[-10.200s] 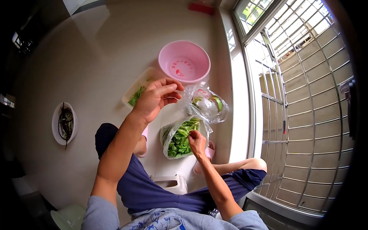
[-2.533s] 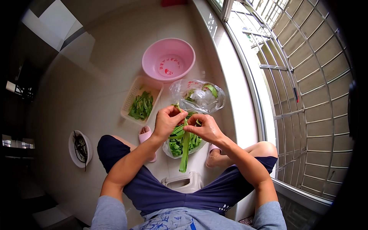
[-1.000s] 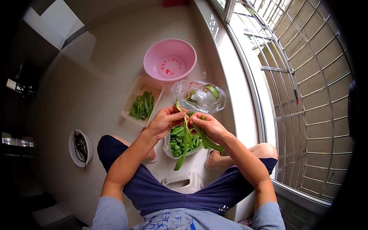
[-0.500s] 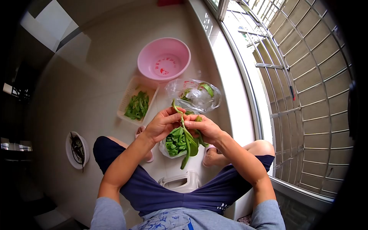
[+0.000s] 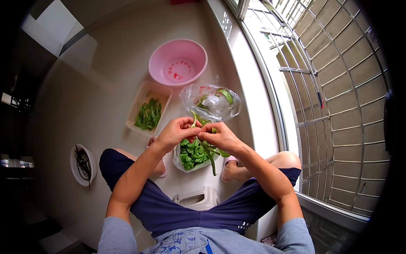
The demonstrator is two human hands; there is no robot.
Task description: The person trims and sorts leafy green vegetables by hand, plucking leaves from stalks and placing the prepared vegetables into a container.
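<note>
My left hand [image 5: 181,133] pinches a green vegetable stalk [image 5: 193,119] between thumb and fingers; its pale upper end sticks up above the fingertips. Close against it, my right hand [image 5: 220,137] has its fingertips closed on the same stalk, whose long leafy end [image 5: 212,164] hangs down below. Exactly where the fingers press is partly hidden. Beneath both hands a clear plastic bag [image 5: 176,162] stands on the floor, holding torn green leaves [image 5: 193,155]. Just beyond, a second clear bag [image 5: 234,108] contains more greens.
A pink basin [image 5: 157,63] stands at the back, beside a pale plastic basket [image 5: 132,111] with green pieces [image 5: 149,115]. Far left sits a white basket [image 5: 94,166] of dark stringy strips. A grey stool [image 5: 207,199] is between my legs; a barred window [image 5: 330,114] lies right.
My hands have drawn closer together on the stalk. Its hanging leafy end has swung right and slightly up, exposing more of the leaves in the bag. The view has shifted slightly.
</note>
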